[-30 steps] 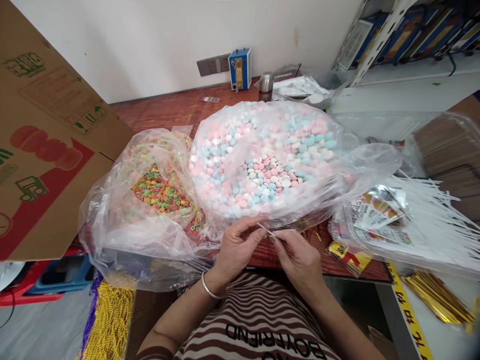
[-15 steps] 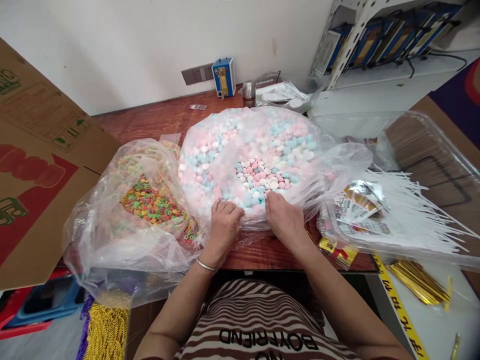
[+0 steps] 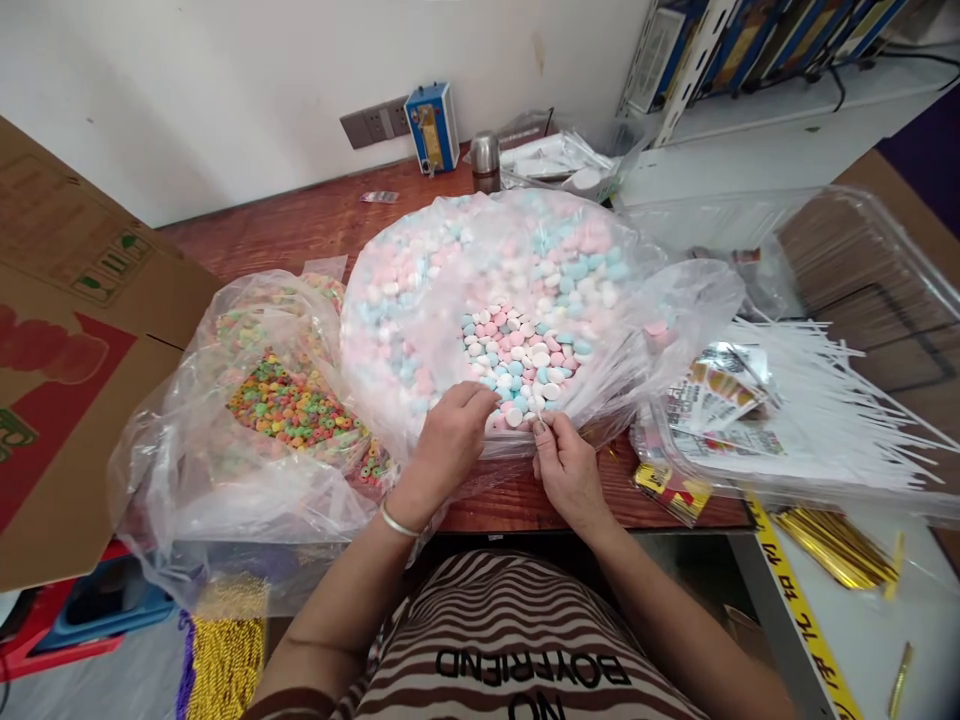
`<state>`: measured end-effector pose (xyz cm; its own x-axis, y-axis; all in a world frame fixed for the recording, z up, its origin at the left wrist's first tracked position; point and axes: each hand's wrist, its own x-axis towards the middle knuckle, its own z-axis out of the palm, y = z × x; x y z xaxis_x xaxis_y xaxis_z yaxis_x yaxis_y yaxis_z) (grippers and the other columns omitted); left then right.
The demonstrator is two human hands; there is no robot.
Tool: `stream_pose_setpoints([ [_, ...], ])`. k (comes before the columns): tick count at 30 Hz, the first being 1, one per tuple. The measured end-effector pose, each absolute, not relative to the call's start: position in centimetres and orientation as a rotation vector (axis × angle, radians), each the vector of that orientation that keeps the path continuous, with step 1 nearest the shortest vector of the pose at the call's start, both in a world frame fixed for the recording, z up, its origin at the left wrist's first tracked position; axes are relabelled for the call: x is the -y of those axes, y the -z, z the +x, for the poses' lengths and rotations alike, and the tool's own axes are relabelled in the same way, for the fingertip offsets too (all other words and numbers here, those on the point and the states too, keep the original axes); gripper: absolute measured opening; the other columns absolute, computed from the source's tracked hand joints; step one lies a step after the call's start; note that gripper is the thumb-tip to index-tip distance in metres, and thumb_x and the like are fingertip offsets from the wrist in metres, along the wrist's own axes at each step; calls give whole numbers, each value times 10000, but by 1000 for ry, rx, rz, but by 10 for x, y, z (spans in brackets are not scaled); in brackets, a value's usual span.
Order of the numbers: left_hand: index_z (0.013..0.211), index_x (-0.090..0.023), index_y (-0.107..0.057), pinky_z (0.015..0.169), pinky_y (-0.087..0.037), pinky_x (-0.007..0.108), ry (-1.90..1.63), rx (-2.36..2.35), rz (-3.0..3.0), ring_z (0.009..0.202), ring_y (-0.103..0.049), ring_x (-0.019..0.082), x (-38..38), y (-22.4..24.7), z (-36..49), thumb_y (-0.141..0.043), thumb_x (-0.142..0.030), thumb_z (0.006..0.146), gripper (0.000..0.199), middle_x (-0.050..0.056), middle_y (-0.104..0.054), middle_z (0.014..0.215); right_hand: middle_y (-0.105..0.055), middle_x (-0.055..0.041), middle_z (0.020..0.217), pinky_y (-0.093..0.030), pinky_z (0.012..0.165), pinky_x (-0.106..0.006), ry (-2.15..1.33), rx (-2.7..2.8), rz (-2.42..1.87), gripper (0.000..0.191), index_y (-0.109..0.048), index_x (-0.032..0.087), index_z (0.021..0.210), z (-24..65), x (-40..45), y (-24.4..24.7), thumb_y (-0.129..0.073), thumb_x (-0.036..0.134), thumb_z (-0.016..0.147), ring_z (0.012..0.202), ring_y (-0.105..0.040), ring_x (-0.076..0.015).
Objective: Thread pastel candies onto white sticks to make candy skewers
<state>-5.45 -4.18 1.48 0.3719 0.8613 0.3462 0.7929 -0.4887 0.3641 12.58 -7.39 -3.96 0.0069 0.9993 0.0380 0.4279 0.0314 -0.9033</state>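
Note:
A large clear plastic bag (image 3: 420, 300) lies open on the table, full of pink, blue and white button-shaped candies (image 3: 525, 350). My left hand (image 3: 454, 430) reaches over its near rim, fingers bent and drawn together at the candies; whatever is in them is hidden. Just to the right, my right hand (image 3: 568, 465) is closed in a pinch at the bag's near edge. Something thin and pale shows at its fingertips, too small to name. Left of this bag sits another clear bag (image 3: 195, 480) with small multicoloured ring candies (image 3: 300, 405).
A clear plastic tray (image 3: 847, 200) of white sticks (image 3: 847, 410) stands at the right. A cardboard box (image 3: 75, 300) rises at the left. Behind the bags are a blue device (image 3: 433, 130) and a metal-capped bottle (image 3: 486, 160). Gold twist ties (image 3: 836, 550) lie lower right.
My left hand has moved up and in over the candies. The right hand has dropped slightly and turned, its thumb now showing. The view has shifted a little.

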Motion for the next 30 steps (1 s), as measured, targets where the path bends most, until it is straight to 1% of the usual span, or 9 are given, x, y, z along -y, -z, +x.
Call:
stream_pose_setpoints([
  [2, 1110, -187, -647, 842, -518, 329, -626, -1460, 2521, 1026, -624, 215, 22, -5, -45, -473, -38, 932, 290, 94, -681, 1091, -526, 50, 543, -422, 619, -269, -984, 1475, -1488, 325, -610, 211, 982, 127, 77, 40, -382, 439, 1029, 538, -549, -171],
  [5, 1067, -186, -665, 868, -518, 366, -419, -1389, 2565, 1014, -619, 241, 0, 10, -44, -535, -40, 897, 259, 93, -695, 1057, -553, 48, 554, -433, 610, -265, -1033, 1415, -1466, 319, -618, 212, 985, 128, 78, 43, -398, 439, 1025, 515, -549, -161],
  [8, 1018, -190, -654, 861, -513, 382, -406, -1414, 2525, 994, -609, 255, -6, 17, -48, -605, -80, 876, 186, 93, -697, 1016, -707, -22, 783, -468, 673, -279, -993, 1434, -1458, 260, -618, 212, 1012, 127, 74, 44, -457, 416, 1001, 672, -645, -184],
  [11, 993, -188, -627, 845, -507, 370, -532, -1474, 2397, 978, -610, 245, -2, 16, -50, -627, -100, 864, 156, 87, -688, 984, -747, -79, 993, -483, 766, -320, -856, 1572, -1499, 245, -632, 205, 1111, 124, 61, 42, -516, 357, 959, 855, -679, -234],
  [14, 1048, -193, -609, 795, -508, 320, -760, -1493, 2100, 866, -627, 186, 5, 15, -52, -625, -130, 869, 191, 53, -687, 956, -735, -79, 953, -476, 771, -332, -776, 1721, -1522, 258, -656, 203, 1127, 120, 48, 39, -513, 310, 940, 843, -659, -244],
  [17, 1128, -204, -599, 794, -516, 285, -904, -1338, 1742, 847, -650, 152, 10, 13, -55, -637, -193, 876, 254, 34, -701, 974, -695, -72, 909, -461, 772, -322, -730, 1814, -1505, 196, -671, 212, 977, 118, 41, 39, -490, 273, 936, 855, -631, -239],
  [21, 1057, -176, -655, 810, -532, 296, -885, -1195, 1458, 843, -671, 164, 20, 11, -58, -683, -259, 861, 215, 43, -714, 921, -646, -66, 865, -437, 749, -313, -684, 1743, -1520, 146, -606, 211, 857, 114, 43, 41, -487, 261, 924, 833, -602, -228],
  [24, 1053, -170, -683, 805, -537, 306, -874, -1213, 1465, 840, -670, 172, 26, 9, -57, -711, -253, 844, 227, 54, -721, 918, -641, -53, 835, -426, 730, -308, -668, 1604, -1530, 122, -567, 216, 841, 110, 46, 39, -506, 288, 918, 799, -594, -216],
  [30, 973, -194, -703, 766, -517, 267, -996, -1273, 1741, 849, -628, 135, 32, 7, -52, -711, -196, 834, 140, 70, -677, 1106, -668, -48, 855, -440, 734, -303, -767, 1561, -1370, 97, -580, 211, 872, 110, 44, 35, -506, 268, 897, 791, -600, -198],
])
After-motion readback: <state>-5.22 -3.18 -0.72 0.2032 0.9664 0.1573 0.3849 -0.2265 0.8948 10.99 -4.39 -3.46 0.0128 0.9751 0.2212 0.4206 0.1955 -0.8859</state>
